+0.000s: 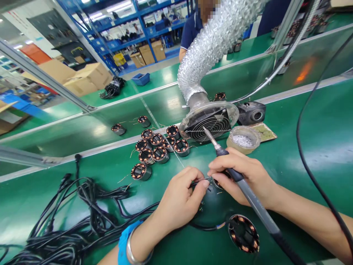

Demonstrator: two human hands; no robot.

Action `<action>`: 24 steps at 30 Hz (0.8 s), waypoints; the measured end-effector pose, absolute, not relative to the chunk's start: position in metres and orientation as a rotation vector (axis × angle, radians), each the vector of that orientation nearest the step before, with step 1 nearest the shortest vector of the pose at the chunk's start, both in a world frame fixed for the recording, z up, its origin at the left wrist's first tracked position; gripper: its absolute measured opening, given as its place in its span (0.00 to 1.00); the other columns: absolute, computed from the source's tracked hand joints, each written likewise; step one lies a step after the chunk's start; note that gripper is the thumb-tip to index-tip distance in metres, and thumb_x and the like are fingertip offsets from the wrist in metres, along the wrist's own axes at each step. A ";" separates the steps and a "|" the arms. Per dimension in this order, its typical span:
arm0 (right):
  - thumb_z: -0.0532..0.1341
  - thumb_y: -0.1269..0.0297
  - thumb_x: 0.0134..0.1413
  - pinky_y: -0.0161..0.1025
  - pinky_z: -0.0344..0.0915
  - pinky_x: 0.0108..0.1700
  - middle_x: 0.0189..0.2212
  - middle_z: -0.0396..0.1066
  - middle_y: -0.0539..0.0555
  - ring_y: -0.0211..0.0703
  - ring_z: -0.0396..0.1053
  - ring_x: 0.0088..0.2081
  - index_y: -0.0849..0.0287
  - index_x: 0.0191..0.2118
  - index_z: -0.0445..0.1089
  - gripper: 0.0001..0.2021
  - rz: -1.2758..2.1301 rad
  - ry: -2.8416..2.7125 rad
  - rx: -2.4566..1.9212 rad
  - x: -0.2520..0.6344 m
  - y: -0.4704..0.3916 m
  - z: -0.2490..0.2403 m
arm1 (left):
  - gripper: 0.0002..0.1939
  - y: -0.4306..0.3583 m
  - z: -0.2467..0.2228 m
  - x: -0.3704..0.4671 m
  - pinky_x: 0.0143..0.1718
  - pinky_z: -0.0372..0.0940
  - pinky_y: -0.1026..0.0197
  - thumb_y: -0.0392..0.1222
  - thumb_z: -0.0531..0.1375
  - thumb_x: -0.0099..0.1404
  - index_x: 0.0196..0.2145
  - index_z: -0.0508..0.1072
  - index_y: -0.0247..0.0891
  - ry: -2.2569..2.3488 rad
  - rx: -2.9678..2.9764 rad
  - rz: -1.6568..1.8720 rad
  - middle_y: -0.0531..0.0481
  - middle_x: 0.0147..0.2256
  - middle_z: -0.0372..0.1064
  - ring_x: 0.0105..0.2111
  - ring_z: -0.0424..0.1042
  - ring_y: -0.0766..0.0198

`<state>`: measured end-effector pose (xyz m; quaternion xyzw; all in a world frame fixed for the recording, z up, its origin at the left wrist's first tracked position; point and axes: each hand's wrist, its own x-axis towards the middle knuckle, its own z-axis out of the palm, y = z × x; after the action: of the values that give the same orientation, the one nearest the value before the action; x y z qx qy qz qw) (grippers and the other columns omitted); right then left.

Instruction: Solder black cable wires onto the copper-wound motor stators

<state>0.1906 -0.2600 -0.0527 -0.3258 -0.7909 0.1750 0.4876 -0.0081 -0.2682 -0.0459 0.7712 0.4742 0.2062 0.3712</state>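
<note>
Near the middle of the green bench, my left hand (182, 197) pinches the end of a black cable. My right hand (242, 176) holds a soldering iron (255, 202), its tip pointing up and away toward the round fan guard. Under the right hand's fingers, a copper-wound stator (219, 181) is partly hidden; the cable end lies close beside it. Nearer to me, another stator (243, 233) rests by a cable with stripped, coloured wire ends. Beyond the hands stands a group of several stators (160, 154) with thin loose wires.
A fume duct (198, 66) with a fan guard (211, 127) stands ahead. To its right are a round tub of silvery bits (242, 140), a sponge tray (264, 131) and a black holder (250, 113). Tangled black cables (68, 228) cover the left. A person (190, 33) sits across.
</note>
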 end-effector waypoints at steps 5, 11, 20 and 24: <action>0.58 0.77 0.56 0.39 0.67 0.31 0.30 0.74 0.49 0.41 0.67 0.30 0.53 0.49 0.66 0.17 0.398 -1.956 -0.729 0.192 -0.260 -0.053 | 0.11 -0.266 -0.045 -0.007 0.31 0.55 0.64 0.42 0.55 0.70 0.29 0.66 0.39 1.188 1.948 0.527 0.55 0.27 0.65 0.28 0.62 0.66; 0.59 0.78 0.54 0.39 0.67 0.31 0.32 0.75 0.50 0.41 0.66 0.31 0.53 0.51 0.66 0.19 0.433 -1.988 -0.707 0.193 -0.261 -0.052 | 0.10 -0.266 -0.048 -0.008 0.27 0.51 0.65 0.43 0.57 0.68 0.29 0.68 0.38 1.175 1.784 0.534 0.57 0.24 0.60 0.24 0.57 0.69; 0.60 0.81 0.55 0.39 0.65 0.32 0.30 0.74 0.48 0.38 0.64 0.27 0.55 0.43 0.66 0.14 0.209 -1.882 -0.732 0.183 -0.261 -0.065 | 0.18 -0.257 -0.064 -0.001 0.21 0.43 0.66 0.56 0.60 0.62 0.27 0.66 0.37 1.000 1.133 0.583 0.61 0.17 0.48 0.18 0.44 0.72; 0.61 0.78 0.57 0.38 0.67 0.33 0.31 0.75 0.49 0.40 0.67 0.30 0.54 0.43 0.68 0.12 0.226 -1.833 -0.884 0.187 -0.261 -0.066 | 0.13 -0.251 -0.073 0.005 0.20 0.44 0.67 0.49 0.61 0.59 0.25 0.66 0.38 1.127 1.141 0.731 0.62 0.17 0.48 0.18 0.43 0.72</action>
<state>0.1871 -0.2612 -0.0660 -0.3686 -0.7647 0.0943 0.5200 0.0047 -0.2505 -0.0733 0.4996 0.4931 0.3201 0.6362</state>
